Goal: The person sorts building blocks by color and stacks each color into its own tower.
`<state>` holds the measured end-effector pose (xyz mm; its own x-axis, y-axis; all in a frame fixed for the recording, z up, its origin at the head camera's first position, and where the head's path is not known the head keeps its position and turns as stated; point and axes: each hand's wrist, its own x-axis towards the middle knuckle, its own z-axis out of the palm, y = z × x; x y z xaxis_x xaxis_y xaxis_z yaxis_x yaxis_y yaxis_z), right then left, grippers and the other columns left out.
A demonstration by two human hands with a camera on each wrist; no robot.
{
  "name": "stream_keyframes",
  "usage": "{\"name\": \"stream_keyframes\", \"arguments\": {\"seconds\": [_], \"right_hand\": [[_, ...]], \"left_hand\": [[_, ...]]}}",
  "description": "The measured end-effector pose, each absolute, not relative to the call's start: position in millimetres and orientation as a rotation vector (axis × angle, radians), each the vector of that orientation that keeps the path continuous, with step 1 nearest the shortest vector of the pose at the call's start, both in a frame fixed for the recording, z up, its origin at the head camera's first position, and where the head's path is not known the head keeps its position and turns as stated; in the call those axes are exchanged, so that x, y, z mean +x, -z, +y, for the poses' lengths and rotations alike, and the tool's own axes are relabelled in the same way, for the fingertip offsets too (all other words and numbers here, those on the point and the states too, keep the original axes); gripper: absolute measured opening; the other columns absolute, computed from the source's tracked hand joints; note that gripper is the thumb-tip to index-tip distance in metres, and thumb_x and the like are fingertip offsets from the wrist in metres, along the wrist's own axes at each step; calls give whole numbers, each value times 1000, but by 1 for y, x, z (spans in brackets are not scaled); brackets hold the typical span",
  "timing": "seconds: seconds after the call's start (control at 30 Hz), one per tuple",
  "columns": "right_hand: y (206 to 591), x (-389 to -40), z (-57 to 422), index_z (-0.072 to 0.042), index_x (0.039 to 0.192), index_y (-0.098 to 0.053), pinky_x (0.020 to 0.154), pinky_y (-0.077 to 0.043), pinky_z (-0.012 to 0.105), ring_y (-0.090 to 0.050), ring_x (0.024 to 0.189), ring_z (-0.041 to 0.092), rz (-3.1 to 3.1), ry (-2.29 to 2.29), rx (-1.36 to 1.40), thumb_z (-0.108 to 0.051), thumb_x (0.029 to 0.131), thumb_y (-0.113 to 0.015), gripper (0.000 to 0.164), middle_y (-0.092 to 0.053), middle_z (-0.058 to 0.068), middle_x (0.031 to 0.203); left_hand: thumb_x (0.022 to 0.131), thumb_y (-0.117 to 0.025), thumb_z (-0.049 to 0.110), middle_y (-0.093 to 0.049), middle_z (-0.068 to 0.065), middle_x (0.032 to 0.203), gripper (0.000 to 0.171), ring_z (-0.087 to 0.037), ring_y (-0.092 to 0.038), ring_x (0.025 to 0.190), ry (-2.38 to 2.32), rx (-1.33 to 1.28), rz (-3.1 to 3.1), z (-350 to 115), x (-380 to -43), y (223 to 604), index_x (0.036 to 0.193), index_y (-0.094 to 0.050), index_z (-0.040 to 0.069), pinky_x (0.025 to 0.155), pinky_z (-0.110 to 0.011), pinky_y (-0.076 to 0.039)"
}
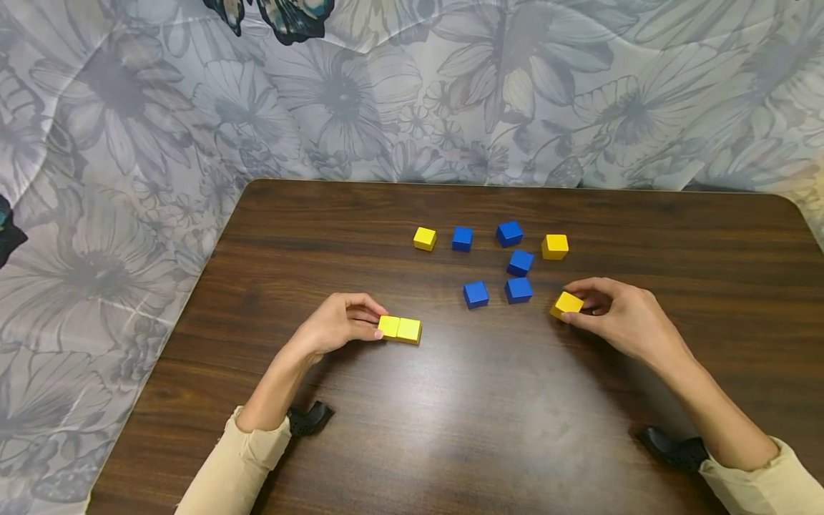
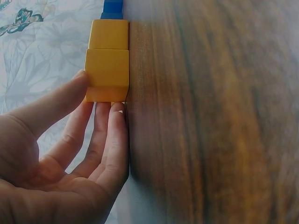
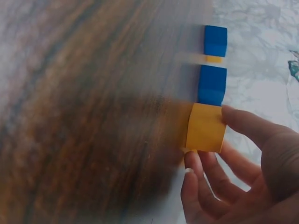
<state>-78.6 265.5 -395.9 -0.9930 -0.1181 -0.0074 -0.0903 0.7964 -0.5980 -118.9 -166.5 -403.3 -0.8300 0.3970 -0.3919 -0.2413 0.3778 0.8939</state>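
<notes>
Two yellow cubes touch side by side on the table, left of the middle. My left hand [image 1: 337, 325] pinches the left yellow cube [image 1: 388, 327] between thumb and fingers; the other yellow cube [image 1: 409, 330] sits against its right face. In the left wrist view the thumb presses one side of the nearer yellow cube [image 2: 107, 70]. Over on the right, my right hand [image 1: 621, 315] pinches another yellow cube [image 1: 566, 305], turned at an angle. The right wrist view shows that yellow cube [image 3: 204, 128] at or just above the tabletop; any gap beneath it is hard to tell.
Several blue cubes lie scattered between the hands and farther back, among them one blue cube [image 1: 476, 294] and another blue cube [image 1: 518, 290]. Two loose yellow cubes stand behind, one left [image 1: 425, 239], one right [image 1: 555, 247]. The dark wooden table [image 1: 450, 429] ends before a floral cloth [image 1: 386, 107].
</notes>
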Motion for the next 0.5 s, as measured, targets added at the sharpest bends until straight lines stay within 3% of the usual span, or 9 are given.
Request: {"name": "stream_keyframes", "arguments": {"seconds": [0.3,0.5], "right_hand": [[396,-78,265,-11,112,-73,60,-48,23,-64,81,20,2955,949,-190,-31,84,-82,36,-72,4,93],[393,-79,264,-11,114,-73,60,-46,20,-66,82,21,2966,972,-216,-24,84,-82,34,-72,10,100]], "left_hand": [[81,-76,-9,-69,-16,110,30,-22,-67,95,-1496,144,2079,-167,-119,403,109,-69,-3,78,-29,-57],[81,-77,-8,-69,-17,111,30,-23,-67,96,-1498,151,2081,-167,-118,404,110,-69,-4,79,-29,-57]]}}
